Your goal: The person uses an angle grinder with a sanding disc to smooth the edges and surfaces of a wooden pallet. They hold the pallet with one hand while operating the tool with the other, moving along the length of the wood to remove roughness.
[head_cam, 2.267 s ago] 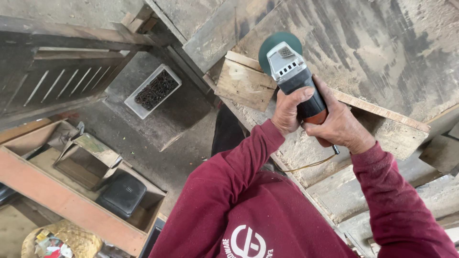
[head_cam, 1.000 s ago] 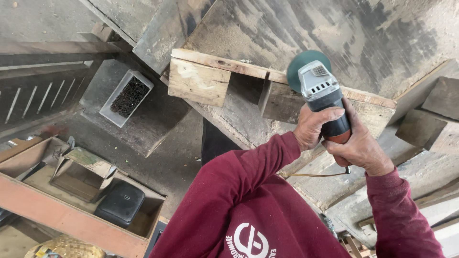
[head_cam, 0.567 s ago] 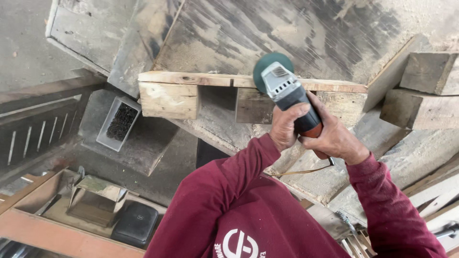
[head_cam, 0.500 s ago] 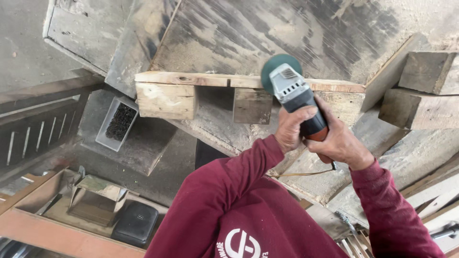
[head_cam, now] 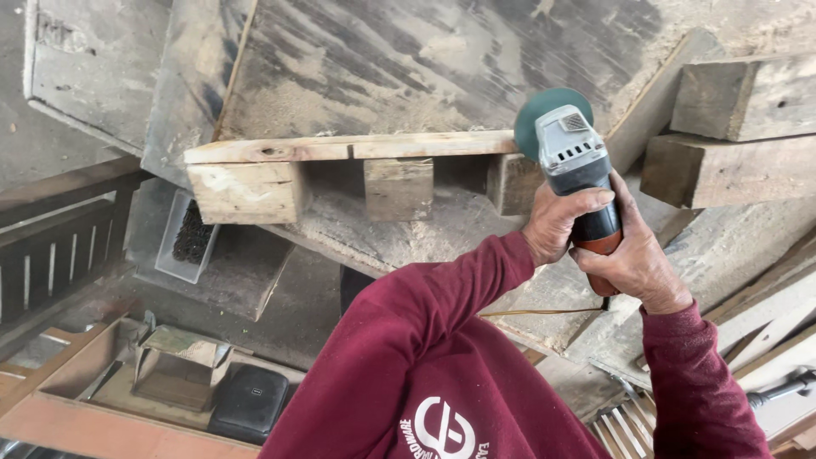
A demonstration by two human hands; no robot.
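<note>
Both hands (head_cam: 595, 234) clenched around angle grinder (head_cam: 574, 166), disc at wooden frame's (head_cam: 340, 149) right end (beams close beside).

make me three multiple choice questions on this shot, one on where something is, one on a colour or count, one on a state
1. Where does the sanding disc of the angle grinder sit?
A. at the right end of the wooden plank
B. inside the grey tray
C. on the floor

2. How many wooden blocks show under the plank?
A. one
B. three
C. six

3. How is the grinder held?
A. in the left hand only
B. lying unheld on the bench
C. in both hands

Answers:
1. A, the green disc meets the plank's right end.
2. B, a left block, a middle block and a right block hang below it.
3. C, the left hand and the right hand both wrap the body.
</note>
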